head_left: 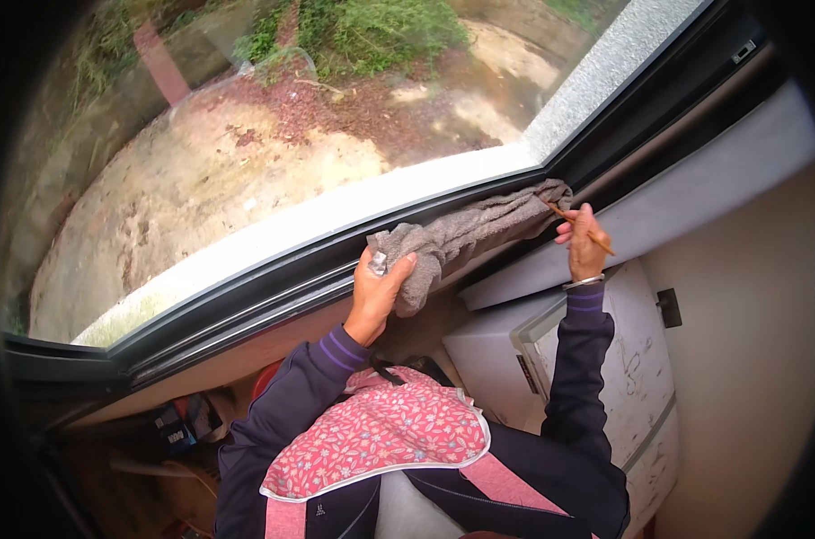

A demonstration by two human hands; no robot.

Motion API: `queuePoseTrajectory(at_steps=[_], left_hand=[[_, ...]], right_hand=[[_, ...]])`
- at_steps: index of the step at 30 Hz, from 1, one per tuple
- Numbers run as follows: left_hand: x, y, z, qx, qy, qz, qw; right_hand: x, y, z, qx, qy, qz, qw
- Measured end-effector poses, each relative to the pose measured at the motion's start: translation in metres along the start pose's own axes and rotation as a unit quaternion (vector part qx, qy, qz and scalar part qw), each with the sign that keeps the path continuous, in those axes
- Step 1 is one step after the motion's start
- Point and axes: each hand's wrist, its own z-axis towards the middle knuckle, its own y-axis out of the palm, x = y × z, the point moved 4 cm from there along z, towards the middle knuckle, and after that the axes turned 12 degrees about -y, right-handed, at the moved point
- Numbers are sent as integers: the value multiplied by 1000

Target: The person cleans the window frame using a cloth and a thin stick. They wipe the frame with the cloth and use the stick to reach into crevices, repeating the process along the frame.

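Towel (pixel 466 235), one, grey, draped along the window track (pixel 273 292) | left hand (pixel 378 287) clenches its near end, small silvery item half hidden | right hand (pixel 584 244) pinches one thin stick (pixel 580 228), tip buried in cloth.

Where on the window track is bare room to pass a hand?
The dark window track lies bare left of the left hand. Between that hand and the right hand, which holds a thin stick, the grey towel fills the track up to the corner.
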Motion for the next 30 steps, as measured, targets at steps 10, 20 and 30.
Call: queuePoseTrajectory(at_steps=[10, 20, 30], left_hand=[[-4, 43, -35, -25, 136, 194, 971], [-40, 61, -44, -80, 36, 302, 949], [-36, 32, -51, -32, -4, 301, 953]], right_hand=[[40, 46, 27, -36, -284, -487, 825], [53, 56, 57, -87, -300, -148, 938], [58, 65, 48, -154, -228, -200, 940]])
